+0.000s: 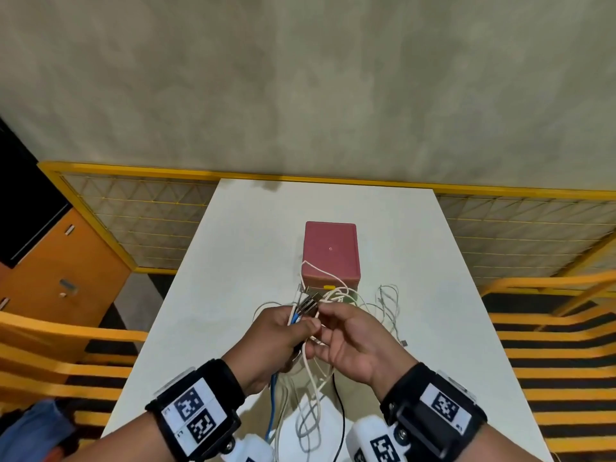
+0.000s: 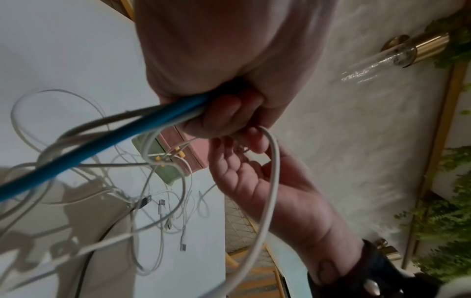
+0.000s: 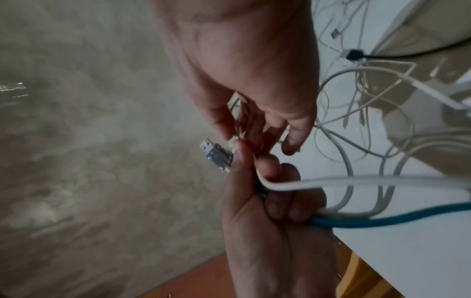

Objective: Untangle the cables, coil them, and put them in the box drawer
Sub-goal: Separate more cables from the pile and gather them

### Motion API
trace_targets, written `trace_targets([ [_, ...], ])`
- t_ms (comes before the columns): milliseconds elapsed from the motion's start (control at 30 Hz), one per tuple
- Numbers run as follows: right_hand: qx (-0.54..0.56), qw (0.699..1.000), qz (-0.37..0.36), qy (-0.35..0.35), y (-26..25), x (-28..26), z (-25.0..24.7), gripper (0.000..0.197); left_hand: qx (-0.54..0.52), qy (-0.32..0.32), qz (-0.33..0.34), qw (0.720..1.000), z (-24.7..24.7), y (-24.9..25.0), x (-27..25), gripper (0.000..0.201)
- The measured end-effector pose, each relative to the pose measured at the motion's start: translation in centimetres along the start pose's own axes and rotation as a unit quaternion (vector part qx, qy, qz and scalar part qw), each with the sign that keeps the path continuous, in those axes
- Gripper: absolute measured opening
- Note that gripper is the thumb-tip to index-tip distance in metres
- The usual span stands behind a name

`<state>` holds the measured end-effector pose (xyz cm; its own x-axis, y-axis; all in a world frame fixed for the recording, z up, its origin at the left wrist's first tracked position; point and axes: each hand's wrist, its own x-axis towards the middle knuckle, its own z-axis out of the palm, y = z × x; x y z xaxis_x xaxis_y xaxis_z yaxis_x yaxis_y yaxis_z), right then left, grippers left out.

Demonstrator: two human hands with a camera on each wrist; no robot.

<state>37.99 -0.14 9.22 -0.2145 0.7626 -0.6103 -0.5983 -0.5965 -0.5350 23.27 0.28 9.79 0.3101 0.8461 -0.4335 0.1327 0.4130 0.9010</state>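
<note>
My left hand [image 1: 293,328] grips a bundle of cables above the white table [image 1: 233,261]: a blue cable [image 1: 271,405] and several white ones, with metal USB plugs [image 1: 309,304] sticking out past the fingers. In the right wrist view the left hand [image 3: 267,211] holds the blue cable [image 3: 382,221] and one USB plug [image 3: 215,158]. My right hand [image 1: 336,323] meets the bundle at the plugs, fingers curled on a white cable [image 2: 274,181]. White loops and a black cable [image 1: 341,421] hang to the table. A pink box [image 1: 330,251] with a yellow handle [image 1: 328,287] stands just behind.
More thin white cables [image 1: 388,305] lie tangled right of the box, one with a small plug [image 1: 404,343]. A yellow mesh railing [image 1: 140,221] runs behind the table. Orange slatted seats [image 1: 550,355] flank both sides, and an orange cabinet [image 1: 60,278] stands at the left.
</note>
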Motion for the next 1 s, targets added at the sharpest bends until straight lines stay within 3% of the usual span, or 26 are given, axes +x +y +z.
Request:
trace_targets([
  [233, 0.054, 0.991, -0.054, 0.108, -3.1, 1.2, -1.7, 0.01, 0.033, -0.005, -0.01, 0.999, -2.3, 0.8, -0.8, 0.021],
  [367, 0.083, 0.987, -0.064, 0.123, -4.9, 1.2, -2.4, 0.027, 0.059, -0.015, -0.022, 0.998, -4.0, 0.1, -1.9, 0.025],
  [500, -0.027, 0.976, -0.091, 0.194, -5.1, 1.4, -3.5, 0.015, 0.03, 0.008, -0.026, 0.999, -4.7, 0.2, -1.8, 0.025],
  [567, -0.139, 0.962, -0.089, 0.219, -5.8, 1.0, -4.4, 0.004, 0.022, 0.013, -0.026, 0.999, -4.9, 0.4, -1.4, 0.023],
  [667, -0.364, 0.915, -0.033, 0.171, -6.2, -0.1, -5.4, 0.028, 0.014, 0.021, -0.017, 1.0, -5.1, 0.6, -0.6, 0.02],
  [733, -0.427, 0.888, -0.04, 0.165, -6.1, -1.0, -5.1, 0.031, 0.009, 0.024, -0.011, 1.0, -4.8, 0.7, 0.2, 0.018],
  [800, -0.411, 0.903, -0.016, 0.123, -5.3, -1.6, -3.8, 0.029, 0.009, 0.023, -0.004, 1.0, -4.2, 0.7, 0.9, 0.015],
  [900, -0.327, 0.942, 0.072, 0.032, -2.9, -1.2, -1.3, 0.04, 0.03, 0.001, 0.012, 0.999, -2.7, 0.4, 1.5, 0.015],
  [1000, -0.225, 0.972, 0.065, 0.013, -0.9, 0.7, 0.3, 0.027, 0.07, -0.037, 0.025, 0.997, -1.1, 0.1, 1.4, 0.015],
])
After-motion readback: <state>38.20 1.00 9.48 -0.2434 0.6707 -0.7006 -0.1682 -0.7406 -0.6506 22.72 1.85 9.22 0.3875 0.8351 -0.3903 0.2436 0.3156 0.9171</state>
